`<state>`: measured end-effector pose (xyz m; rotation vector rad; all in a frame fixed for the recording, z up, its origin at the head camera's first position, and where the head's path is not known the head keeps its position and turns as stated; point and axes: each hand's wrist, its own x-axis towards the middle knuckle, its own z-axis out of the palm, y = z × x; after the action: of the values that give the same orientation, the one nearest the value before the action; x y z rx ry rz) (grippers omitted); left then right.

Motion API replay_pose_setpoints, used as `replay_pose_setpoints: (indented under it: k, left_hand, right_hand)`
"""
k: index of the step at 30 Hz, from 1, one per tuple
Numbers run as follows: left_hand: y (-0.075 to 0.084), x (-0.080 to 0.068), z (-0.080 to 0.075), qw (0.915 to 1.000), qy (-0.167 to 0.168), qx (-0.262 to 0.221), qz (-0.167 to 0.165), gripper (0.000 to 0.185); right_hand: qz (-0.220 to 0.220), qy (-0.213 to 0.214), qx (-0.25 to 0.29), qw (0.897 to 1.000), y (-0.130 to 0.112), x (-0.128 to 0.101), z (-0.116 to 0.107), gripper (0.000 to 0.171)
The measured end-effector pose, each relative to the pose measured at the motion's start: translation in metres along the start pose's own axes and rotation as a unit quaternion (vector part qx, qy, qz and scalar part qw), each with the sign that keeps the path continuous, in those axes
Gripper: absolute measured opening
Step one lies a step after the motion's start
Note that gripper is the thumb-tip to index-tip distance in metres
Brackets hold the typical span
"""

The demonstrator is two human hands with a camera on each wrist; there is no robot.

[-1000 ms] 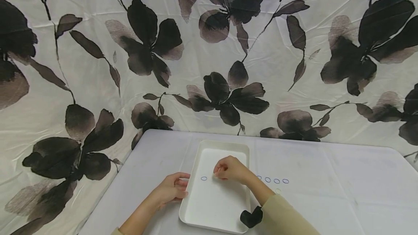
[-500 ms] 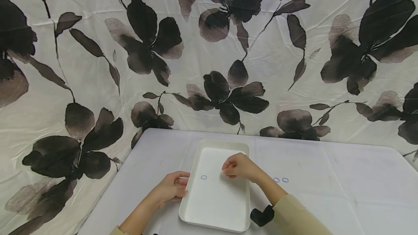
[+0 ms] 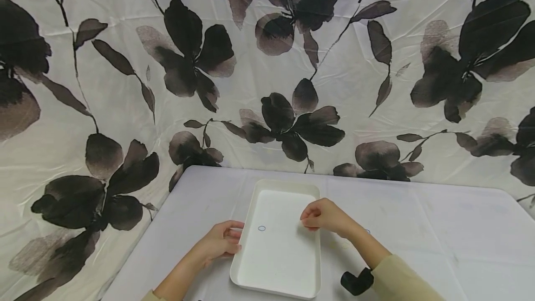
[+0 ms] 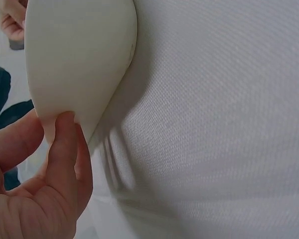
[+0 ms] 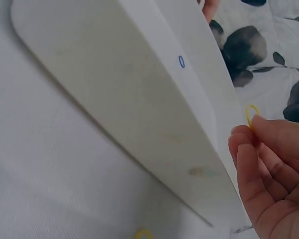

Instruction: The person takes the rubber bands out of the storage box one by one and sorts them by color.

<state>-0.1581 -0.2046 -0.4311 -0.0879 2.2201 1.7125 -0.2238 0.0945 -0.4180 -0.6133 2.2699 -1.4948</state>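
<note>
Nearest me, my left hand grips the near-left rim of the white tray, thumb and fingers curled on its edge as the left wrist view confirms. My right hand hovers at the tray's right rim; only the right wrist view shows the small yellow ring pinched at its fingertips, and another yellow ring on the cloth beside the tray. Farther in, one blue ring lies alone inside the tray on the white-clothed table.
</note>
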Motion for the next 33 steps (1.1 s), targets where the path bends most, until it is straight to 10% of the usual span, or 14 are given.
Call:
replay_pose_setpoints:
  k: [33]
  left_hand:
    - [0.001, -0.001, 0.002, 1.0, -0.002, -0.006, 0.004, 0.058]
  right_hand:
    - [0.045, 0.036, 0.018, 0.998, 0.034, -0.059, -0.054, 0.021]
